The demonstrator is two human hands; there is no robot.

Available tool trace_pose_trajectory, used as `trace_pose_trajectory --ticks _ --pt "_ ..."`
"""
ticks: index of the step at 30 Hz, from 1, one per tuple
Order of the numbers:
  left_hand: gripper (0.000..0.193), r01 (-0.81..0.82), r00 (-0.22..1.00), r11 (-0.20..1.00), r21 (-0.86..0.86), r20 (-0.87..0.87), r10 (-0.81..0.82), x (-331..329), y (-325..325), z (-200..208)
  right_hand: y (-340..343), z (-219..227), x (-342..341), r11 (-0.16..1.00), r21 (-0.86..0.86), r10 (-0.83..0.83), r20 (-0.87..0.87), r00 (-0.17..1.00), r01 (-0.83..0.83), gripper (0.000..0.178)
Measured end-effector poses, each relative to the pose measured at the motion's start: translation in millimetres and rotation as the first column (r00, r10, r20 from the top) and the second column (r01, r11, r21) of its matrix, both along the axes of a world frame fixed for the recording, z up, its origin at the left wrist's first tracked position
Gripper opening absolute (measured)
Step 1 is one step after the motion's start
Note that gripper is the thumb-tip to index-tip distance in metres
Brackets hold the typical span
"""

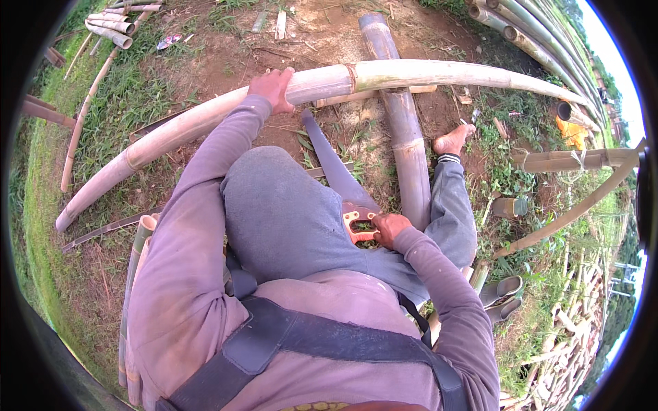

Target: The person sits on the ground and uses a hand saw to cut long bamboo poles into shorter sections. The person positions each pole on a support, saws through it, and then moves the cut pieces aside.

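1. A long pale bamboo pole (384,72) runs across the far part of the scene, bowed by the lens, from the grass low on the left to the far right
2. The left hand (274,88) lies on top of this pole left of its middle, palm down, fingers wrapped over the far side, clamped on it
3. A hand saw (336,171) with a dark blade and an orange handle lies nearer, between the knees; its blade points far-left toward the pole, the tip just short of it
4. The right hand (389,227) is closed around the saw's handle, near the person's lap and well apart from the left hand
5. A second, darker bamboo pole (404,137) lies under the pale one, running from far to near beside the right leg
6. A bare foot (452,140) rests on the ground just right of that darker pole
7. A pair of grey sandals (502,296) lies in the grass at the near right
8. More bamboo poles (534,34) are stacked at the far right, and a few cut bamboo pieces (110,24) lie at the far left on grass
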State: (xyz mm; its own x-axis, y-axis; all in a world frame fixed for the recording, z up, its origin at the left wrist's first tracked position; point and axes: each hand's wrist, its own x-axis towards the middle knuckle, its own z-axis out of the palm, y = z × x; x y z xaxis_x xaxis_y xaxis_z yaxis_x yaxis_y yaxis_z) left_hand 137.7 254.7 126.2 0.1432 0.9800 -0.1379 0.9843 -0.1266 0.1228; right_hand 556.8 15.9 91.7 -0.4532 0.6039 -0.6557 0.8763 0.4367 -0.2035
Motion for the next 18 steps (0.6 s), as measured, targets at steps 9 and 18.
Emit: trace_pose_trajectory --ticks 9,18 --pt "0.111 -0.017 1.000 0.999 0.031 0.000 0.017 -4 0 -5 -17 -110 -35 0.944 0.014 0.316 0.260 0.912 -0.331 0.026" --pt "0.108 -0.041 0.999 0.999 -0.002 -0.001 0.041 0 -4 4 -21 72 -19 0.912 0.407 0.037 -0.194 0.980 0.046 0.026"
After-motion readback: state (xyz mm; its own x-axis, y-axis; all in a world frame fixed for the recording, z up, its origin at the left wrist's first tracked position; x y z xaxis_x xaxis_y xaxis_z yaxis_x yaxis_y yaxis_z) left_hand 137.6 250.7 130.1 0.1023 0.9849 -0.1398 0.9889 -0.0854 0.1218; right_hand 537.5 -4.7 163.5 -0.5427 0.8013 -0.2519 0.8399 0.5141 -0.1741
